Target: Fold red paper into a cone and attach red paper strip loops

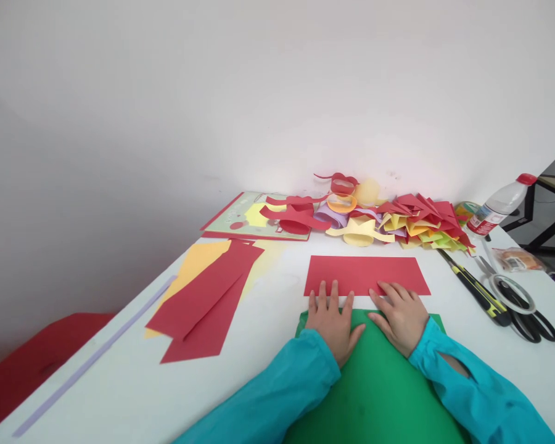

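Observation:
A flat red paper rectangle lies crosswise on the white table in front of me. My left hand rests palm down with fingers spread, its fingertips on the paper's near edge. Beside it, my right hand lies flat too, fingers stretched over the paper's near right part. Neither hand grips anything. Below both hands is a green surface, partly covered by my palms and blue sleeves.
Left are red paper sheets, an orange sheet and a purple strip. Behind stand curled paper shapes, folded papers and a book. Right: a utility knife, scissors, a tape roll and a bottle.

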`<state>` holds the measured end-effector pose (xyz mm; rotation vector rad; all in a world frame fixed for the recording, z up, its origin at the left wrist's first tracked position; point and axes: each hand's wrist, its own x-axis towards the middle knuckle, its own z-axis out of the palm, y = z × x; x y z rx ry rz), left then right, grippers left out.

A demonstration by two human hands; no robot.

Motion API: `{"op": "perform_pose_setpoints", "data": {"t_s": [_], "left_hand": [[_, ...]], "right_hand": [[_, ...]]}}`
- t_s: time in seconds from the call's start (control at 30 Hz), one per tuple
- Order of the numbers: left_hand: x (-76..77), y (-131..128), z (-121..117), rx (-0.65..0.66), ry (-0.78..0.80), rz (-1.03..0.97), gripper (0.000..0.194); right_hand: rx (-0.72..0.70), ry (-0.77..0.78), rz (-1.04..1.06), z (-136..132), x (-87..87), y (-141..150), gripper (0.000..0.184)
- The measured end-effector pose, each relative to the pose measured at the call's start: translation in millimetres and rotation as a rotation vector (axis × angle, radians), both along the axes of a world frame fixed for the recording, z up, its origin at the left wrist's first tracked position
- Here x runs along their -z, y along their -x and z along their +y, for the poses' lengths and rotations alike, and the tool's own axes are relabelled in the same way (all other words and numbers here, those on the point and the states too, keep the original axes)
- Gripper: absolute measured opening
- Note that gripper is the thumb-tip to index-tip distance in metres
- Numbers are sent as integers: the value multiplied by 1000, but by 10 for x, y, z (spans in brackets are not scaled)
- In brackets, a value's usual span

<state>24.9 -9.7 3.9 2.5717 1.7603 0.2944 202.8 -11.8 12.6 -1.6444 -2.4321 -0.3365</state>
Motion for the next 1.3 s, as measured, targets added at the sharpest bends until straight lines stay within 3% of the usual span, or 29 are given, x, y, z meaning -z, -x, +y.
{"op": "perform_pose_setpoints", "data": {"t_s": [0.3, 0.87, 1.0, 1.17, 1.3], "left_hand": [[-29, 185, -15, -231, 7, 184, 62], [-98, 241, 29, -340, -150, 280, 60], [-146, 182, 41, -226, -246, 100, 57], [-52, 3, 30, 205, -104, -8, 55], [17, -34, 11, 210, -40, -21, 58]], "right_hand": [[12, -22, -16, -20, 6, 20, 40], [31, -23, 12, -37, 25, -9, 40], [23, -18, 3, -40, 4, -2, 42], [9, 26, -19, -43, -34, 21, 44], [24, 50, -22, -49, -53, 41, 42]]}}
